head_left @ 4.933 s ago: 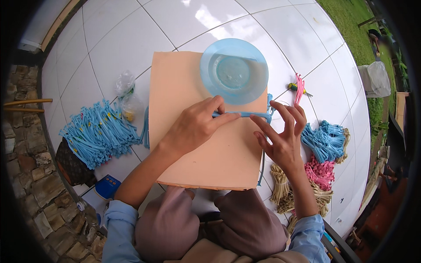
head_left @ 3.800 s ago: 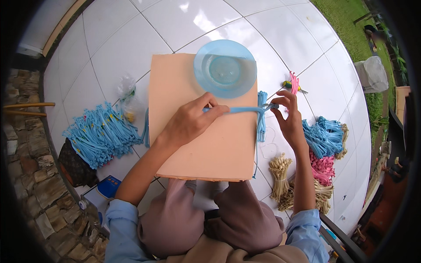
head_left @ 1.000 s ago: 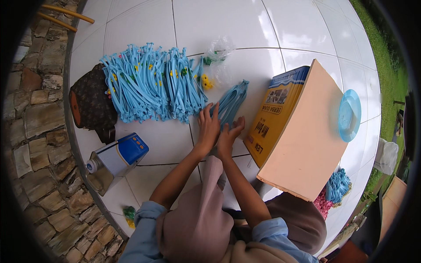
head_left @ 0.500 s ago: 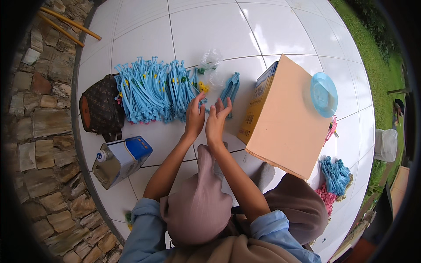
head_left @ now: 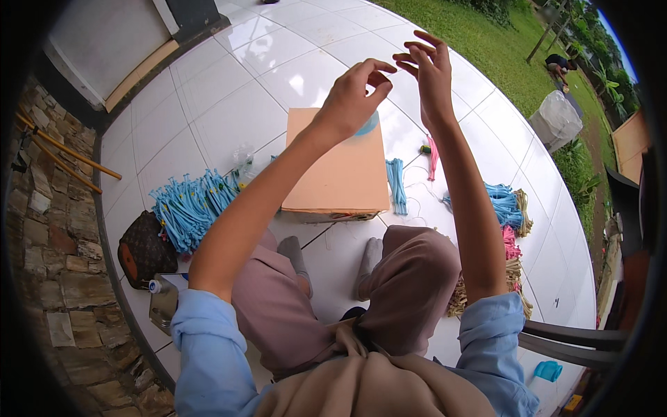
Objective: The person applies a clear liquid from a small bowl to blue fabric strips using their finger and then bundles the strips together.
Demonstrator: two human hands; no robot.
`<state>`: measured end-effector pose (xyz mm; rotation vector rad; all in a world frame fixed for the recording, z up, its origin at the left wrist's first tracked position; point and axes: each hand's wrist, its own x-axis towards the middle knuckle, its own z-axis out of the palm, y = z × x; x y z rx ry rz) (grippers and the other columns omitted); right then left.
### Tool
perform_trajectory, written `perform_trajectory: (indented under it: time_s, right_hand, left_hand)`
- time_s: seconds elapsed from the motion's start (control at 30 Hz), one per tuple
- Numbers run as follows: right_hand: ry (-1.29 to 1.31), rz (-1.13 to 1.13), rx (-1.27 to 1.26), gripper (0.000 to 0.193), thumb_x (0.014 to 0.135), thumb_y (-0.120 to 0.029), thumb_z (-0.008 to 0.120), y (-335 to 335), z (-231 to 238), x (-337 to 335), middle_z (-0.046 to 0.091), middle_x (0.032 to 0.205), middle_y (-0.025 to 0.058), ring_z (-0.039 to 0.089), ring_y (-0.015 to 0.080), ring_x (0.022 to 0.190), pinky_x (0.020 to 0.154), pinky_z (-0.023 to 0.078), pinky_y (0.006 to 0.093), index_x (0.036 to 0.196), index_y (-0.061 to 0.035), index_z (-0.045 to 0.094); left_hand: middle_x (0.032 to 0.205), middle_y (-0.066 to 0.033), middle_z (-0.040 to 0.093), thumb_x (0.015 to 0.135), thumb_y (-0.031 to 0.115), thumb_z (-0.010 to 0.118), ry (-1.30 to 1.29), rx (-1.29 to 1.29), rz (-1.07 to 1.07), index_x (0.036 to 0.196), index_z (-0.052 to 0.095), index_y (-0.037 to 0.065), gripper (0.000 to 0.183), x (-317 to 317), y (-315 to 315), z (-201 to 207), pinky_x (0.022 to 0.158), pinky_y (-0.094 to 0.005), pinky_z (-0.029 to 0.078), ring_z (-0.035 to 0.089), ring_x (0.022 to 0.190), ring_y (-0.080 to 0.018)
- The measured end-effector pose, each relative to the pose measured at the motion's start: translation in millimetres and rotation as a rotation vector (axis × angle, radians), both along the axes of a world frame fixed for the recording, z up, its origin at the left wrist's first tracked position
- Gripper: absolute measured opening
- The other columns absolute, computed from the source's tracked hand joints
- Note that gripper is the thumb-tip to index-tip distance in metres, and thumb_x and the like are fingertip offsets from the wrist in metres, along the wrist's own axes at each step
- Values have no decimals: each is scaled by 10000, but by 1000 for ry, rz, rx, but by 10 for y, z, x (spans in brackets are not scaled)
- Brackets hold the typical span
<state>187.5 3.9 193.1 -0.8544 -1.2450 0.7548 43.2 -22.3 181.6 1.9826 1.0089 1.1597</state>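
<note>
Presently in hand: nothing visible. Left hand (head_left: 349, 103), raised, fingers loosely curled, thumb near forefinger; impossible to tell whether pinching anything thin. Right hand (head_left: 435, 82), raised just beside it, fingers parted and slightly bent, no object between them. Contact between the two sets of fingertips: not determinable.

Nearest below: blue plate (head_left: 368, 124), at the far right part of a flat-topped tan box (head_left: 333, 177), partly hidden behind the left hand. Along the right side of the box, on the white tiled floor (head_left: 333, 267): slim bundle of blue strips (head_left: 396, 186), roughly parallel, with loose thread near.

To the left: broad heap of blue strips (head_left: 186, 208), brown bag (head_left: 144, 250), metal can (head_left: 164, 304). To the right: pink strips (head_left: 433, 158), blue pile (head_left: 501, 201), tan bundle (head_left: 523, 213).

Handling notes, by judgement: lower the hands straight, with forearms clear of the plate, easily knocked so close to the edge. Best to lift strips singly, by one end, with a light pinch; soft-looking, so probably prone to tangling. Advisable to leave the bundle aligned and the thread free of the fingers.
</note>
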Motion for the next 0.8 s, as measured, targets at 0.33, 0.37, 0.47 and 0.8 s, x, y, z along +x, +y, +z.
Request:
perform_trajectory:
  time_s: [0.33, 0.37, 0.47, 0.8]
  right_hand:
    - [-82, -151, -927, 300, 817, -76, 480, -710, -2824, 1638, 642, 907, 131, 629, 168, 755, 652, 472, 268, 1112, -24, 509]
    - [-92, -133, -988, 297, 811, -63, 487, -813, -3071, 1633, 651, 892, 130, 630, 164, 733, 643, 476, 269, 1104, -21, 513]
    - [-221, -153, -1015, 302, 807, -29, 512, -927, -3651, 1554, 650, 918, 109, 615, 155, 771, 681, 491, 260, 1109, -22, 507]
    - [-223, -313, -907, 390, 784, 28, 566, -767, -3979, 1187, 573, 874, 126, 591, 229, 800, 706, 503, 331, 1149, -16, 434]
  left_hand:
    - [1089, -128, 564, 869, 84, 515, -81, -628, 69, 1160, 516, 29, 296, 1702, -561, -2782, 875, -321, 438, 562, 992, -200]
    - [1102, -138, 550, 860, 69, 513, -26, -646, 127, 1167, 509, 25, 310, 1690, -620, -3032, 870, -324, 443, 561, 991, -206]
    - [1180, -172, 494, 840, 27, 503, 67, -687, 298, 1209, 455, 10, 373, 1665, -656, -3583, 882, -346, 442, 546, 1028, -250]
    - [1072, -186, 533, 876, 221, 556, 36, -885, 502, 1143, 447, -14, 372, 1951, -458, -4042, 818, -365, 448, 554, 969, -263]
